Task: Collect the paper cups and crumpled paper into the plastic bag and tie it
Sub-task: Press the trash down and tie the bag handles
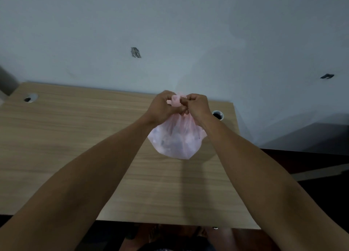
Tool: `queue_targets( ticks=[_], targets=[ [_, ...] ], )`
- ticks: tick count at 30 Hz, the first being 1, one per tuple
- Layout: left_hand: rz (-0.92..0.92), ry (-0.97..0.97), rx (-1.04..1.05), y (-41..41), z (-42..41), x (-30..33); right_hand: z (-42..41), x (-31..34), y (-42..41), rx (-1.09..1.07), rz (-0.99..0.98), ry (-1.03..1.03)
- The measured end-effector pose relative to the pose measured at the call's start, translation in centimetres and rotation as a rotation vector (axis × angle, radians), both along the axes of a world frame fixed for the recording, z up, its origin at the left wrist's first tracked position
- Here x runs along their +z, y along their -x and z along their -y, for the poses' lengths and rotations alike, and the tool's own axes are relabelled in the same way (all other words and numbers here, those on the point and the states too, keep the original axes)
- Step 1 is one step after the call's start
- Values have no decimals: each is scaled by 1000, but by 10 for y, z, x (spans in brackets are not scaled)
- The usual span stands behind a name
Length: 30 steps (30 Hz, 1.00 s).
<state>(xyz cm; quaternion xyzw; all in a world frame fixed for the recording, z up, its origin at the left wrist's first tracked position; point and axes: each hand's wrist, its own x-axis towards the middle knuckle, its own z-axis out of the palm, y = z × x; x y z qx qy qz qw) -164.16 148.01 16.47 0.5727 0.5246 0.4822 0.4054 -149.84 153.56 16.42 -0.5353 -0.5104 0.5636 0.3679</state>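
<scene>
1. Plastic bag [176,143]: pink, translucent, bulging, toward the far right corner of the desk [75,147]. Whether its base rests on the desktop or hangs just above it I cannot tell. Pale lumps show through the film (presumably the cups and crumpled paper; no single item can be made out). No loose cups or paper visible on the desk, so collection looks finished.
2. Left hand [163,107]: fingers curled tight around the gathered neck of the bag, pinching one strip of the film.
3. Right hand [197,106]: likewise curled, pinching the other strip. The two hands touch at the knuckles, with a small loop of pink film [176,100] bunched between them.
4. Judged step: tying the neck. Whether one pass of the knot is already made is hidden by the fingers.
5. To do it well: keep the neck twisted close above the contents so nothing can slip out; cross the two strips, feed one fully through the loop, then pull both outward evenly, away from each other.
6. Risks: thin film can stretch or tear if jerked; pulling upward instead of sideways would lift the bag and loosen the twist. Draw tension slowly.
7. A cable hole [218,114] lies just right of the bag; keep the bag off it.
</scene>
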Motion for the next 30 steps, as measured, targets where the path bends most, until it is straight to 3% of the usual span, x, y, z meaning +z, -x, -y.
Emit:
queue_targets(
  ticks=[3, 6, 7, 9, 11, 16, 18, 21, 25, 27, 30],
  targets=[
    [-321, -139, 36, 2, -5, 0, -1, 1, 0, -4, 5, 54],
    [-423, -116, 86, 6, -5, -4, -5, 4, -4, 114, -71, 82],
    [-447, -65, 131, 9, -6, -8, -6, 5, -7, 197, -44, 87],
    [-483, 49, 220, 14, -7, -13, -8, 4, -15, 388, 230, -28],
    [-397, 148, 237, 16, -9, -17, -9, -1, -17, 524, 532, -257],
    [-69, 160, -18, 15, -2, -10, -7, -20, -12, 504, 974, -713],
    [53, 212, -80, 15, -1, -11, -3, -25, -12, 450, 1064, -822],
    [116, 257, -53, 15, -2, -12, 3, -27, -17, 350, 1049, -1023],
    [55, 256, -19, 18, -3, -16, -2, -33, -27, 372, 988, -1236],
    [69, 260, 20, 21, -2, -19, -6, -38, -31, 459, 917, -1202],
    [103, 272, 103, 24, -1, -24, -6, -39, -35, 516, 830, -979]
  ],
)
